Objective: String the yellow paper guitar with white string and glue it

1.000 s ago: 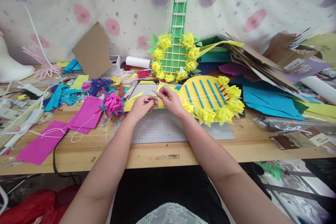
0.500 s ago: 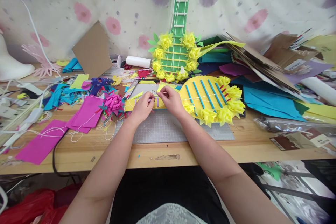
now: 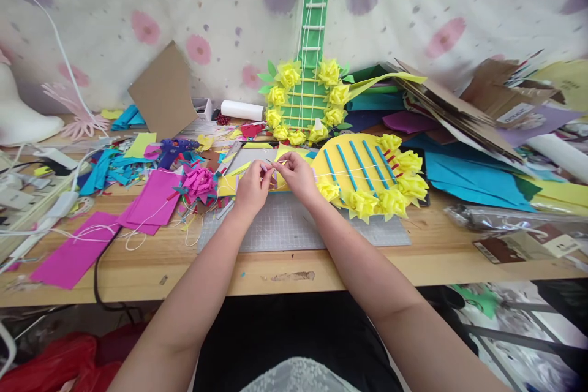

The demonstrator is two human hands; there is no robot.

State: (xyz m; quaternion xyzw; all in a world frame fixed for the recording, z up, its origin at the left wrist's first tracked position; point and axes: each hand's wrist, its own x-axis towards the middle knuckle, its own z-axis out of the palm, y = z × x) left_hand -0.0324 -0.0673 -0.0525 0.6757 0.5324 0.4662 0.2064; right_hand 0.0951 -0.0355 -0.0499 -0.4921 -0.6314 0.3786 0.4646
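Note:
A yellow craft guitar (image 3: 350, 162) lies on a grey cutting mat (image 3: 285, 233). Its body carries blue strips, red strips and yellow paper flowers (image 3: 362, 202). White string (image 3: 349, 173) stretches over the body towards the neck. Both hands meet above the yellow neck, which has short purple strips. My left hand (image 3: 253, 187) is closed in a pinch; what sits between its fingertips is too small to make out. Close beside it, my right hand (image 3: 296, 174) is also pinched, with a thin, dark, pointed thing at its fingertips. The fingers hide part of the neck.
A green guitar (image 3: 309, 95) with yellow flowers leans upright behind. To the left lie magenta paper sheets (image 3: 154, 196), a magenta paper flower (image 3: 199, 182), a blue glue gun (image 3: 172, 150) and loose string. Cardboard (image 3: 441, 104) and blue paper (image 3: 473, 177) are piled at right.
My left hand has shifted slightly right and rotated a little at the neck. The right hand stays pinched in almost the same place. The view has moved slightly.

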